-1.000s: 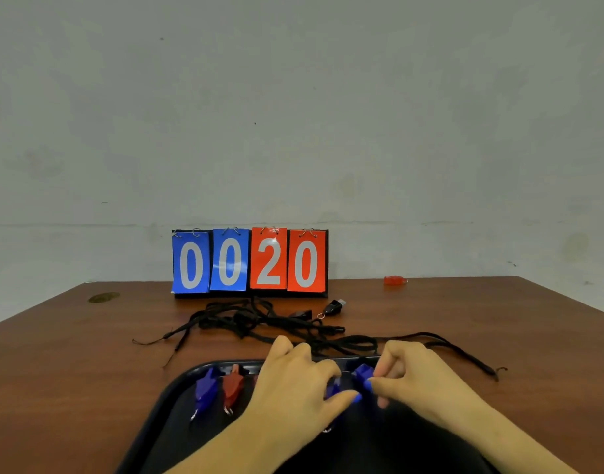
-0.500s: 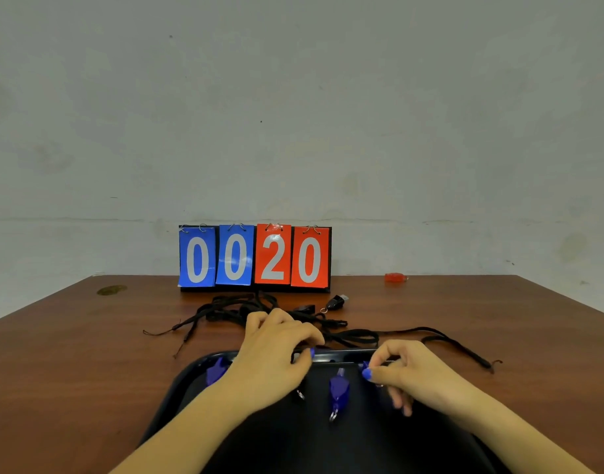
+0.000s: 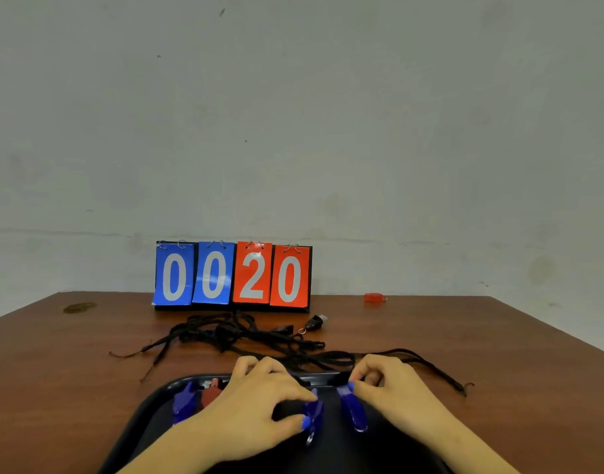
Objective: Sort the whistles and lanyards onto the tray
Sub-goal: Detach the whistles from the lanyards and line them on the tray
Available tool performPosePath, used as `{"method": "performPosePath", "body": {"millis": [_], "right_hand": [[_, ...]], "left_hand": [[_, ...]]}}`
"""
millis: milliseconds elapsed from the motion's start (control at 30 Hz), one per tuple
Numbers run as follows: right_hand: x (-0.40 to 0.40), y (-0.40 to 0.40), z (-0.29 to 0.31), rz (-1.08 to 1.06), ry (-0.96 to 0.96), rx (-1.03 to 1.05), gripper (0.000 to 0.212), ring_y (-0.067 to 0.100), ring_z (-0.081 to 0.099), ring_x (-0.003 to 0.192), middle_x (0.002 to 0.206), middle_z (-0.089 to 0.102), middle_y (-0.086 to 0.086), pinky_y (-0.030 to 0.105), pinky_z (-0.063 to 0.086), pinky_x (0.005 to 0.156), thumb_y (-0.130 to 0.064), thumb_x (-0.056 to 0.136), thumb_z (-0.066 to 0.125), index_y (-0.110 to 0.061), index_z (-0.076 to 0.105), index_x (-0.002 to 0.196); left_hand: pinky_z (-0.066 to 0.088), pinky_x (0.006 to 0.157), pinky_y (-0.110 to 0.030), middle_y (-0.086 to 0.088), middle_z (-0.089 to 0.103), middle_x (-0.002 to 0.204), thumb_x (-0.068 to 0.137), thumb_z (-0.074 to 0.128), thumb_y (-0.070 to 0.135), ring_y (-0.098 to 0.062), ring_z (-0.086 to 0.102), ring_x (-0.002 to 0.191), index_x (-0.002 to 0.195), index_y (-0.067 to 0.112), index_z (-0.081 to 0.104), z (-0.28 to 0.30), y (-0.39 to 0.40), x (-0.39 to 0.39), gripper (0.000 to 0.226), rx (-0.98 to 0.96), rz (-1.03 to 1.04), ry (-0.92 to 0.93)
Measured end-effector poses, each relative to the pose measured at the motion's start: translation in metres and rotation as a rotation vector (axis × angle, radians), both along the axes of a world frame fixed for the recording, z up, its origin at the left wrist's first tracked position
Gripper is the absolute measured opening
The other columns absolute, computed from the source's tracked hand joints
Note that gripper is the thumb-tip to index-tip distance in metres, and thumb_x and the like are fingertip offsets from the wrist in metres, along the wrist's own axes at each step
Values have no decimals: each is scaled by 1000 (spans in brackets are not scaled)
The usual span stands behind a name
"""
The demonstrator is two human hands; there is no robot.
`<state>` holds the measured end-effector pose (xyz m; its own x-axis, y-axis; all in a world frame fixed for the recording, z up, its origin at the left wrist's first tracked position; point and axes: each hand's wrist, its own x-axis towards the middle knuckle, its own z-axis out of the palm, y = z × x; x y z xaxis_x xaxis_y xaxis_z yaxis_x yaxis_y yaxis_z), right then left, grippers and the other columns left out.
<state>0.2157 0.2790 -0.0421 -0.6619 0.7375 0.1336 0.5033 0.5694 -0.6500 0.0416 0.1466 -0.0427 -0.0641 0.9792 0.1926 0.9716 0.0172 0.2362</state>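
Note:
A black tray (image 3: pixel 150 403) lies at the table's near edge. On it, my left hand (image 3: pixel 256 401) pinches a blue whistle (image 3: pixel 313 412) between thumb and fingers. My right hand (image 3: pixel 393 388) holds the top of a second blue whistle (image 3: pixel 353 410) just to the right. At the tray's far left lie another blue whistle (image 3: pixel 184 401) and a red whistle (image 3: pixel 210 395), partly hidden by my left hand. Tangled black lanyards (image 3: pixel 246 335) lie on the table beyond the tray. A black whistle (image 3: pixel 313 323) sits behind them, and a red whistle (image 3: pixel 374 297) rests at the table's far edge.
A flip scoreboard (image 3: pixel 233 275) reading 0020 stands at the back of the brown table (image 3: pixel 499 354), against a grey wall. One lanyard end (image 3: pixel 461 388) trails off to the right of the tray. A dark stain (image 3: pixel 79 307) marks the far left.
My left hand moved right from the tray's back rim onto the middle blue whistle. My right hand set its blue whistle down beside it, still holding its top.

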Motion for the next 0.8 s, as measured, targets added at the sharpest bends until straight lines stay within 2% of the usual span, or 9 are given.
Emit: {"method": "performPosePath", "body": {"millis": [100,200,367,600,700,800], "right_hand": [[-1,-3,3,35,-40,-43,13,3,55,64,74,62,-4,17,43,59,-41,81,65,-30,63,88],[-2,-4,4,58,-93,-65,20,4,55,67,75,60,-5,18,45,64,-39,79,68,-29,60,94],[-2,-4,3,46,-65,-88,14,6,62,78,85,66,-4,18,49,70,-35,82,65,-29,60,94],[-2,-2,-1,45,-65,-43,6,0,61,62,67,67,-5,19,50,69,-33,88,58,-29,60,92],[-4,-3,-1,61,-18,-77,9,-1,57,54,68,68,-4,16,48,61,-35,89,56,-28,59,95],[-5,-3,1,76,-28,-101,11,2,60,62,76,68,-3,15,48,63,-37,86,60,-30,58,94]], "left_hand": [[10,95,-25,29,41,115,90,46,47,2,17,112,130,48,42,0,1,3,40,19,9,53],[9,95,-25,21,46,129,91,44,47,1,23,117,132,44,41,0,3,4,41,24,25,109],[8,101,-28,22,48,129,92,42,45,0,26,125,130,41,44,1,3,-5,39,49,63,152],[6,99,-25,26,47,126,93,43,38,4,26,123,129,46,42,4,2,-19,37,140,134,83],[6,101,-25,27,44,128,94,42,35,6,23,122,130,47,41,6,0,-13,37,129,90,63],[3,103,-28,27,39,134,95,39,39,5,20,127,132,47,37,5,1,-6,38,86,54,92]]}}
